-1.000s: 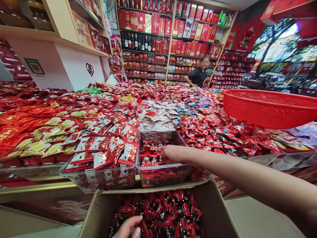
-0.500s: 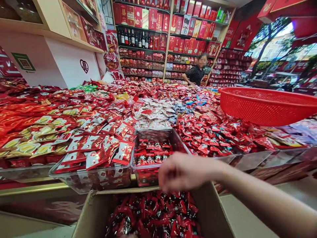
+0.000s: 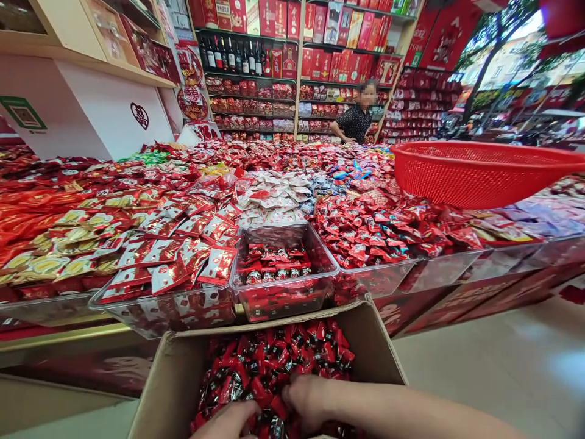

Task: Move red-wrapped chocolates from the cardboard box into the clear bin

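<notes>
Two bare hands are down inside an open carton (image 3: 375, 347), among the loose red wrapped sweets (image 3: 265, 360) that cover its floor. The sweets lie directly under and around the fingers, heaped against the carton's far wall, their long axes pointing every way.

The right hand (image 3: 307, 396) comes in over the carton's right edge — its fingers point left and downward, the tips sunk between wrappers, so I cannot tell whether they grip anything. The left hand (image 3: 231, 421) rests at the near left of the heap, fingers bent toward the right hand; its lower part is cut off, and whether it holds a piece cannot be told either.

The relation that matters most, I judge, is between the heap and the clear bin (image 3: 287, 305) just past the carton's far edge, at the near edge of the surface (image 3: 68, 336). The bin lies almost straight ahead of the right hand, which is the nearer of the two. Inside it, similar red pieces (image 3: 276, 265) sit in side-by-side rows, well below the rim — unlike the jumble in the carton. White-and-red packets (image 3: 173, 268) fill the tray touching or just beside its left edge.
</notes>
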`<action>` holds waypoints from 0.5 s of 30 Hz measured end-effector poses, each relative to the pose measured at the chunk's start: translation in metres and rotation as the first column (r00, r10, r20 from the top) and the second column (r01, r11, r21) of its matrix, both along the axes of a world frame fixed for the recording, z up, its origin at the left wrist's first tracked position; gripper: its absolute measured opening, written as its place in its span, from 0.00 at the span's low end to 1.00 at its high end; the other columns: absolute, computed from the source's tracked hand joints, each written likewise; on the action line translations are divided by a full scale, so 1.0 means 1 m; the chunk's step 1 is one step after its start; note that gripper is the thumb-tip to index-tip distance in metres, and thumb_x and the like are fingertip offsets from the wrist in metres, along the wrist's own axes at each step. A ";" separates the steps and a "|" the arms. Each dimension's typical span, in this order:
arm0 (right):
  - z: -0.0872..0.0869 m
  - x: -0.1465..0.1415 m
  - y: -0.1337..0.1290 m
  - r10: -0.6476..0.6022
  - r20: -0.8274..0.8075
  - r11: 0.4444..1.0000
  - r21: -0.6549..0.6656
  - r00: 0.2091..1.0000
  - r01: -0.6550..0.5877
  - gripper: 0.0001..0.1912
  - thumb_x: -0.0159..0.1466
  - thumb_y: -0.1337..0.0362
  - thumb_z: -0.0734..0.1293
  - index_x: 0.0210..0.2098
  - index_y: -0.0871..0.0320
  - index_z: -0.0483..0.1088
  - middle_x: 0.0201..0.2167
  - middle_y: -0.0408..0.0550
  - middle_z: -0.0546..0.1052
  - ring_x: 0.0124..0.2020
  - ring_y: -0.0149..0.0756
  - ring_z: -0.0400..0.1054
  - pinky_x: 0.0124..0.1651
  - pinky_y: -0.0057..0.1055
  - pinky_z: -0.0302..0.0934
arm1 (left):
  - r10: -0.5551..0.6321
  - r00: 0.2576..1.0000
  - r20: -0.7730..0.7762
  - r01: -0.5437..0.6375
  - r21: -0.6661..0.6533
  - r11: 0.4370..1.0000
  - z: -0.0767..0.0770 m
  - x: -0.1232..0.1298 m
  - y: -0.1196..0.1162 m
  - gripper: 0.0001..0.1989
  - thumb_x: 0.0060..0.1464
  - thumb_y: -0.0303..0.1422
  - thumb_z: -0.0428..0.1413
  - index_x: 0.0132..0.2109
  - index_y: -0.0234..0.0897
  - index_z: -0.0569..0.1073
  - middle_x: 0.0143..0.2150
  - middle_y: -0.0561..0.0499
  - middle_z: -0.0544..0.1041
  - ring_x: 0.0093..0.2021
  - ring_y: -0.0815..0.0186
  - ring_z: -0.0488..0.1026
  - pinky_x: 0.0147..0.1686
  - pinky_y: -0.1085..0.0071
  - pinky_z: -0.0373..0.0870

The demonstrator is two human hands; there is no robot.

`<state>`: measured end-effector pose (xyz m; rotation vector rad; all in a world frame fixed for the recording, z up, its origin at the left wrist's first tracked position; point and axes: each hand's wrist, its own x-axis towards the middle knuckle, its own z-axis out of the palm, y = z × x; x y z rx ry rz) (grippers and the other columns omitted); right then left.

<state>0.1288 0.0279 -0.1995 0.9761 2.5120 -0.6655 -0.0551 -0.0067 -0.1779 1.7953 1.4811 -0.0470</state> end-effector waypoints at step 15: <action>0.099 0.008 -0.001 -0.669 -0.727 0.703 -0.549 0.158 0.452 0.14 0.59 0.57 0.54 0.22 0.59 0.56 0.18 0.39 0.60 0.19 0.25 0.56 0.23 0.24 0.52 | 0.392 0.635 0.666 -0.661 0.204 0.722 0.083 0.067 0.015 0.16 0.51 0.43 0.46 0.42 0.37 0.65 0.20 0.59 0.67 0.19 0.70 0.63 0.21 0.75 0.61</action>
